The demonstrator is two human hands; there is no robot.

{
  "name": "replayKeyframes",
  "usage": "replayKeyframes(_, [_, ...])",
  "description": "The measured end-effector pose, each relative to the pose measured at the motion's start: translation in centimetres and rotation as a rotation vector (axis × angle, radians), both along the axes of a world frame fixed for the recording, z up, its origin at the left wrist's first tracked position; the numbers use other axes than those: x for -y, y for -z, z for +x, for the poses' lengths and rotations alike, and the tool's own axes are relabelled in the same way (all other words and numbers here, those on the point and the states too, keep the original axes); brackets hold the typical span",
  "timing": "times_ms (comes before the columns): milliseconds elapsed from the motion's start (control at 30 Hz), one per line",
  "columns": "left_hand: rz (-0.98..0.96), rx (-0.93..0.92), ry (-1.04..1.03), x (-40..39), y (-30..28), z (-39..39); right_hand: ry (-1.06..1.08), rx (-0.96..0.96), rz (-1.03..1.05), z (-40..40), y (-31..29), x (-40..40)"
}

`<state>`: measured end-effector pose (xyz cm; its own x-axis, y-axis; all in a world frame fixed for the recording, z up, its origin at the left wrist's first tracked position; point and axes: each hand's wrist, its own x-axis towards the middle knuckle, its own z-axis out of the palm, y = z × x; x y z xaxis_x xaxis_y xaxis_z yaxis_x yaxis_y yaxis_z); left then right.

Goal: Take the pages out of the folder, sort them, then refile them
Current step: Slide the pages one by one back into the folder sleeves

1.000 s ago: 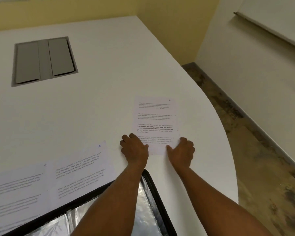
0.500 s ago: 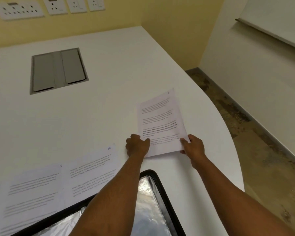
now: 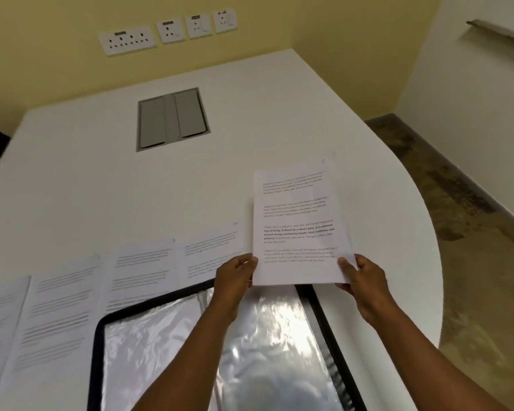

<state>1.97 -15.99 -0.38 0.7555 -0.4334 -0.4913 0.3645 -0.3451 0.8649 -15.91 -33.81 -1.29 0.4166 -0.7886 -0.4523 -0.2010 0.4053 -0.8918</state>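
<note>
From the head camera, the person holds a page (image 3: 298, 223) up off the white table (image 3: 101, 179), over its rounded right edge, printed side facing them. The left hand (image 3: 235, 275) pinches the lower left corner and the right hand (image 3: 358, 277) pinches the lower right corner, thumb on the front of the sheet and fingers curled behind. Gripped at both bottom corners, the sheet stands nearly upright and fairly flat, tilted a little to the right. I judge it is held that way so its text and the small mark in its top right corner can be read before it is placed; what that mark says is too blurred to tell.

The whole sheet rises above the two grips, its bottom edge level with the hands and just over the far right corner of the open folder (image 3: 190, 345), whose shiny clear sleeve lies flat near the table's front edge.

A row of other pages (image 3: 143, 271) lies face up along the folder's far and left sides, edges close together, which looks like sorting in progress. A grey hatch (image 3: 172, 118) sits in the tabletop farther back.
</note>
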Motion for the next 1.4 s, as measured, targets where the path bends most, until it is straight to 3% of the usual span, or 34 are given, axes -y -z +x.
replayKeyframes(267, [0.103,0.009,-0.092,-8.0,0.3,-5.2,-0.218,-0.055,0.065,-4.1,0.9,-6.9])
replayKeyframes(533, [0.120,0.035,-0.090,-12.1,0.5,-8.3,-0.342,-0.039,0.202,-5.6,0.6,-8.0])
replayKeyframes(767, [0.077,0.006,-0.001,-12.8,0.1,-8.7,-0.338,-0.067,0.120,-4.0,0.1,-6.9])
replayKeyframes(867, [0.087,0.020,0.022,-12.5,-0.1,-8.2,-0.327,-0.140,-0.063,-3.2,0.1,-6.2])
replayKeyframes(967, [0.190,0.150,0.010,-12.0,0.5,-7.3,-0.261,-0.214,-0.239,-2.9,-0.4,-4.9])
replayKeyframes(1067, [0.385,0.372,0.129,-11.8,1.8,-6.3,-0.139,-0.208,-0.303,-3.1,-1.2,-3.3])
replayKeyframes(1233, [0.574,0.605,0.400,-10.6,4.0,-4.7,-0.031,-0.177,-0.288,-3.5,-2.2,-1.5])
replayKeyframes(1400, [0.626,0.746,0.537,-8.3,5.9,-2.2,0.036,-0.135,-0.213,-3.6,-2.4,-0.9])
